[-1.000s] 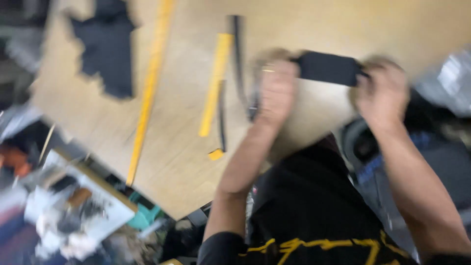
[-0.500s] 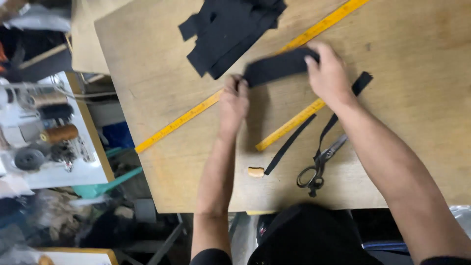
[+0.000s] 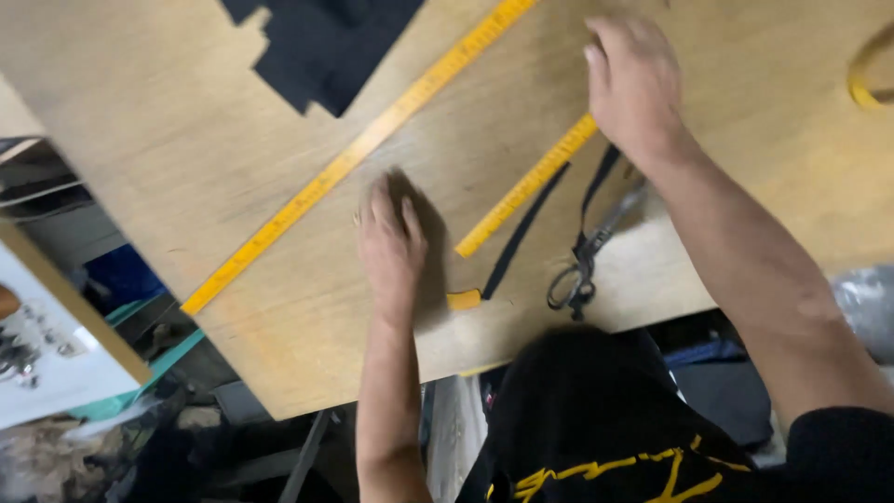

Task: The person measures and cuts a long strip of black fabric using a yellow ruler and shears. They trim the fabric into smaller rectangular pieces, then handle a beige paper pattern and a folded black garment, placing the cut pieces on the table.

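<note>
My left hand [image 3: 391,244] lies flat on the wooden table [image 3: 186,168], fingers together, holding nothing, just right of a long yellow ruler [image 3: 354,158]. My right hand [image 3: 635,82] rests palm down on the board near the far end of a shorter yellow ruler [image 3: 526,186], empty as far as I can see. Between the hands lie a thin black strip [image 3: 521,233] and black scissors [image 3: 585,256]. A small yellow block [image 3: 463,299] sits by the strip's near end. Black fabric pieces [image 3: 321,42] lie at the far edge.
The table's near edge runs diagonally just below my left wrist. A white side bench [image 3: 56,345] with small parts stands at lower left. A yellow curved object [image 3: 866,70] shows at the right edge.
The black piece that both hands held half a second ago is out of them. Both hands now lie flat on the board, and the view has shifted closer.
</note>
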